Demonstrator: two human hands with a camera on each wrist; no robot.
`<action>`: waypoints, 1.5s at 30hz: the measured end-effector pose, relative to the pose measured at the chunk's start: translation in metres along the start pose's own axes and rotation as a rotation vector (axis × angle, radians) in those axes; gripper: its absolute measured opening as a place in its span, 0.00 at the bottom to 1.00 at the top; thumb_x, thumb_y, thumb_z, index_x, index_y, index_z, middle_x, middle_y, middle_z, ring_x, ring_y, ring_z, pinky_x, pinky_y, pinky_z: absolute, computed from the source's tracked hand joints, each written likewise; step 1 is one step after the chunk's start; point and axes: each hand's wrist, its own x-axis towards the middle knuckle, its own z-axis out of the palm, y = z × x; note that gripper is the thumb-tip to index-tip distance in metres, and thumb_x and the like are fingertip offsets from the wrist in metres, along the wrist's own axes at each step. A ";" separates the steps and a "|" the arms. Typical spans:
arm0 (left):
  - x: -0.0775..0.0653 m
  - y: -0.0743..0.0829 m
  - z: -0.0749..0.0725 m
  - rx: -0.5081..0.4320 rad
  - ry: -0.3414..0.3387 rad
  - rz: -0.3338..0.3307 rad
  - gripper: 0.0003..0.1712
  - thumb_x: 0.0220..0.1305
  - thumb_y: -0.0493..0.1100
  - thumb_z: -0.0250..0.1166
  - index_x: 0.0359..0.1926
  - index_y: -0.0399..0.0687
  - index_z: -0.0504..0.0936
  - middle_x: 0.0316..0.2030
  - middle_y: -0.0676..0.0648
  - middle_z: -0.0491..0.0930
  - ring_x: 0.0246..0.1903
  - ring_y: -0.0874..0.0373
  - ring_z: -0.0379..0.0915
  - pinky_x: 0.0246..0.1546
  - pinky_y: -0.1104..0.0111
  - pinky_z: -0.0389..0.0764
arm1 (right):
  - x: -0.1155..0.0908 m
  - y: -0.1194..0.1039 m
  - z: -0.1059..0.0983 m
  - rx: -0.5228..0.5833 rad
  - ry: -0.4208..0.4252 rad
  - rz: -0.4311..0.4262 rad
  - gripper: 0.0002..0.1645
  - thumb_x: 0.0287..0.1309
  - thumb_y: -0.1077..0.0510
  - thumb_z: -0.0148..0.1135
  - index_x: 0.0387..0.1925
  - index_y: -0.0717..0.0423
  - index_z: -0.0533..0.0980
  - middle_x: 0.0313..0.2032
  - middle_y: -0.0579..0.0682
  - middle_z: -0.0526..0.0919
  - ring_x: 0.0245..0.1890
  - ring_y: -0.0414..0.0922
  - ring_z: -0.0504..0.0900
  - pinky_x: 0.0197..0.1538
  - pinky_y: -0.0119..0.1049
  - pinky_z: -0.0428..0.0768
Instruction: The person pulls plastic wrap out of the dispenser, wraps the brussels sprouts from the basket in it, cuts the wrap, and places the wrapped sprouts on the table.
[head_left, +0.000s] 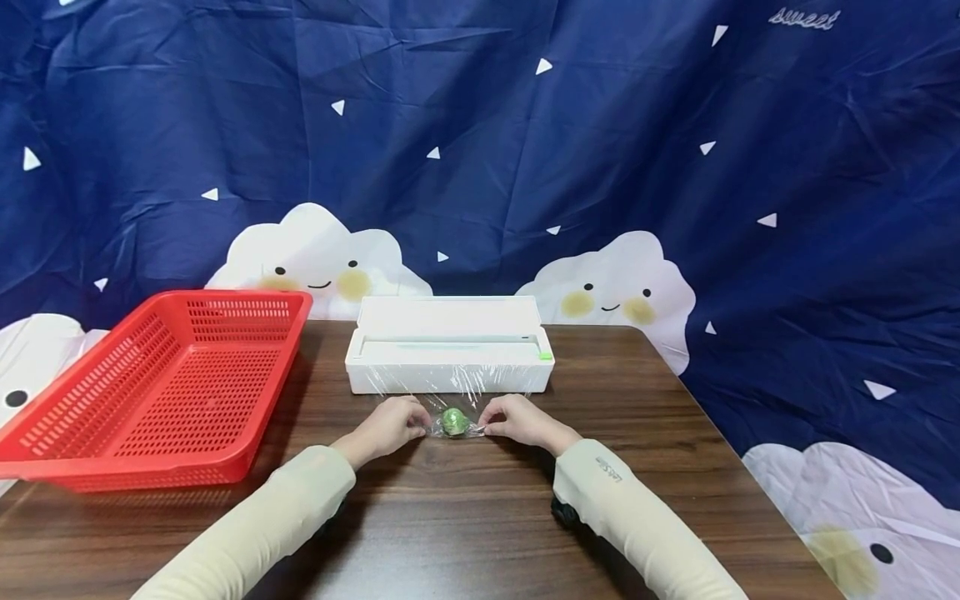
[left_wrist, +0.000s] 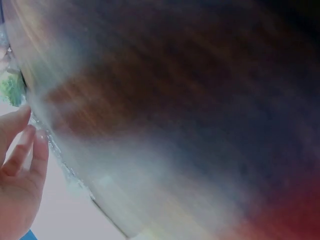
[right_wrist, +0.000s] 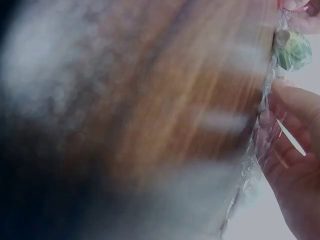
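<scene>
A small, round, leafy Brussels sprout (head_left: 453, 422) lies between the two hands, with clear cling film (head_left: 474, 432) around it. From there the film stretches back to the front of a white cling film dispenser (head_left: 450, 379). At the sprout's left, the left hand (head_left: 393, 427) pinches the film between thumb and fingers. The right hand (head_left: 521, 421) pinches it on the other side. In the right wrist view, bunched film (right_wrist: 262, 122) runs along the fingers of that hand. The left wrist view shows the thumb and fingertips (left_wrist: 40, 142) right at the film's edge.
A red perforated plastic basket (head_left: 202, 400) stands at the left of the brown wooden table (head_left: 465, 533). The dispenser's lid (head_left: 450, 317) is raised, and a green piece (head_left: 546, 356) sits at its right end. A blue cloth with clouds (head_left: 480, 125) hangs behind.
</scene>
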 end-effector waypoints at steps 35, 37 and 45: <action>0.001 -0.002 -0.005 0.011 0.065 -0.002 0.06 0.56 0.28 0.59 0.29 0.43 0.75 0.25 0.51 0.75 0.29 0.57 0.72 0.33 0.64 0.73 | 0.003 -0.002 -0.001 0.166 -0.014 0.085 0.10 0.51 0.64 0.65 0.31 0.53 0.71 0.24 0.42 0.69 0.25 0.37 0.68 0.31 0.32 0.69; 0.001 -0.002 -0.005 -0.004 0.071 0.019 0.08 0.55 0.27 0.59 0.31 0.43 0.74 0.25 0.51 0.74 0.28 0.57 0.72 0.32 0.64 0.73 | 0.004 -0.002 -0.001 0.151 0.002 0.076 0.10 0.52 0.65 0.65 0.30 0.52 0.70 0.24 0.41 0.68 0.25 0.37 0.67 0.31 0.31 0.68; 0.000 -0.004 -0.007 -0.042 0.060 0.050 0.08 0.58 0.28 0.57 0.29 0.43 0.77 0.26 0.50 0.76 0.29 0.60 0.71 0.32 0.66 0.73 | 0.005 0.004 -0.001 0.136 0.034 0.066 0.03 0.57 0.62 0.61 0.29 0.57 0.75 0.26 0.40 0.74 0.28 0.36 0.70 0.35 0.31 0.71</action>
